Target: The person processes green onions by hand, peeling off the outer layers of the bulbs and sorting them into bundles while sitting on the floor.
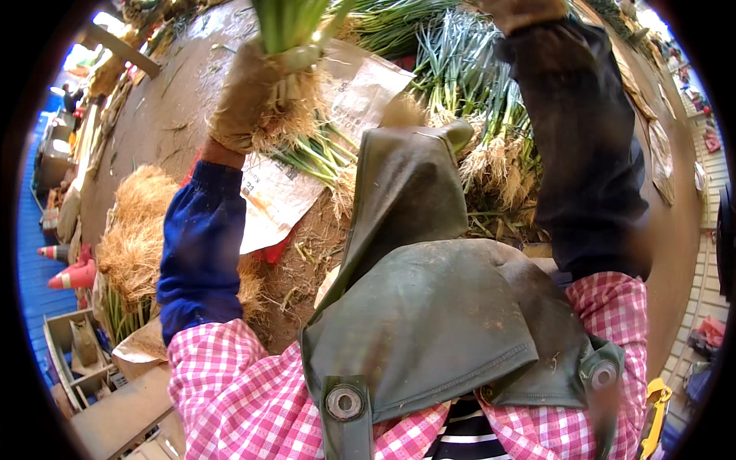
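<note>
My left hand (244,96), in a tan dirty glove, is wrapped round a bunch of green onions (290,27). The stalks point up past the top edge, and the pale stringy roots hang beside my wrist. At the top right, my right hand (529,11) wears a similar glove; the picture's edge cuts off its fingers. Below and left of it lies a pile of green onions (468,73), roots toward me. A smaller clump of green onions (322,157) rests on a printed pale sack (368,86) under my left hand's bunch.
A dark green waterproof apron (422,322) covers my front. To the left stands a large rooty heap of bundled onions (142,222). Beyond are red cones (77,274) and a divided crate (65,337). A yellow object (655,418) sits at the lower right. Brown ground (146,130) carries scattered leaf scraps.
</note>
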A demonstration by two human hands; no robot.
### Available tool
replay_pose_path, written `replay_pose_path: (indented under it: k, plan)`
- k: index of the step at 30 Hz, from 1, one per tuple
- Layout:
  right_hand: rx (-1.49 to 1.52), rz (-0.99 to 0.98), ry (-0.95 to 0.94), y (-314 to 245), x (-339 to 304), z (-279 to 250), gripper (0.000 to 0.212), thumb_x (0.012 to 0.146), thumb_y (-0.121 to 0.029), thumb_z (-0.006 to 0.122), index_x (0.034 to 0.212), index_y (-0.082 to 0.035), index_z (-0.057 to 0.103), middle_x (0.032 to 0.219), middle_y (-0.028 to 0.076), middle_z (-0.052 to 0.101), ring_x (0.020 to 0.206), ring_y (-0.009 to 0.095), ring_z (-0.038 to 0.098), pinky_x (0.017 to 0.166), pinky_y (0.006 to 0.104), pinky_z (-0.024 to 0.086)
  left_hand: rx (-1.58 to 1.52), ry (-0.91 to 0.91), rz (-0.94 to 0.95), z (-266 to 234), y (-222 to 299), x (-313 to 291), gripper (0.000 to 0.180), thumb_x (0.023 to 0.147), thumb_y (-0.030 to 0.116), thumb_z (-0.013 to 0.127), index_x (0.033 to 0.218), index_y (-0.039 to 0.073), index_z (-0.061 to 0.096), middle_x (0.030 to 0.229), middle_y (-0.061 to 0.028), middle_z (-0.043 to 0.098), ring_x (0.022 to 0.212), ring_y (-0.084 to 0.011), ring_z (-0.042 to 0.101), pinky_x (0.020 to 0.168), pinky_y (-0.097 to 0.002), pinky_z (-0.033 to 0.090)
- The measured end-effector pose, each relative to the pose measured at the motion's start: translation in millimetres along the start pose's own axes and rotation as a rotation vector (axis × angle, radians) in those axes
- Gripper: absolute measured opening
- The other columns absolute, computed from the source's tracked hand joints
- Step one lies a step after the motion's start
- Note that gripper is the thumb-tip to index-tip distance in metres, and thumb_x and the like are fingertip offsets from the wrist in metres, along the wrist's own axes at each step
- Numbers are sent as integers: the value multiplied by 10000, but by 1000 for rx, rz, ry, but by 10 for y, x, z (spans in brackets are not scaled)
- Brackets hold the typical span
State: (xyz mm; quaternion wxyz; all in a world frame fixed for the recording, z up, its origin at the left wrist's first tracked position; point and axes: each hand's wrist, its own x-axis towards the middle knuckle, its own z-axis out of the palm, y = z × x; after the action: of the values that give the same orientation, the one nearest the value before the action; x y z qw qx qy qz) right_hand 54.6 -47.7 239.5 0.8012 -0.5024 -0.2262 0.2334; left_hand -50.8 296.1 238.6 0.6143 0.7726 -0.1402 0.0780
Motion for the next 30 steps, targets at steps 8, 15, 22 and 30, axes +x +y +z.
replay_pose_path:
  k: [8,15,22,30]
  plan:
    - [-174,219,59,267,151,-535,479,874,-324,529,1205,17,470,1088,124,598,944,196,596,792,289,517,-570,521,-510,344,-1959,-801,162,767,89,625,925,75,594,785,-52,583,756,-152,581,670,-297,528]
    - [-159,331,-55,762,763,-632,456,909,-327,482,1214,13,476,1068,116,614,895,180,616,756,277,529,-979,828,-936,1173,-4143,-1551,238,741,2,593,979,24,590,793,-70,599,573,-217,552,474,-341,480]
    - [-58,507,163,1210,80,-1323,456,941,-337,429,1209,28,482,1052,112,625,867,162,632,713,262,543,-1094,809,-999,1286,-4555,-1252,151,777,66,586,913,0,591,688,-83,588,492,-217,538,406,-327,431]
    - [-123,611,727,1666,-763,-1615,316,898,-297,517,1054,-31,587,871,67,662,683,131,635,565,209,495,-857,909,-911,1094,-4255,-1172,114,762,43,629,871,8,635,722,-69,595,556,-180,553,476,-313,453]
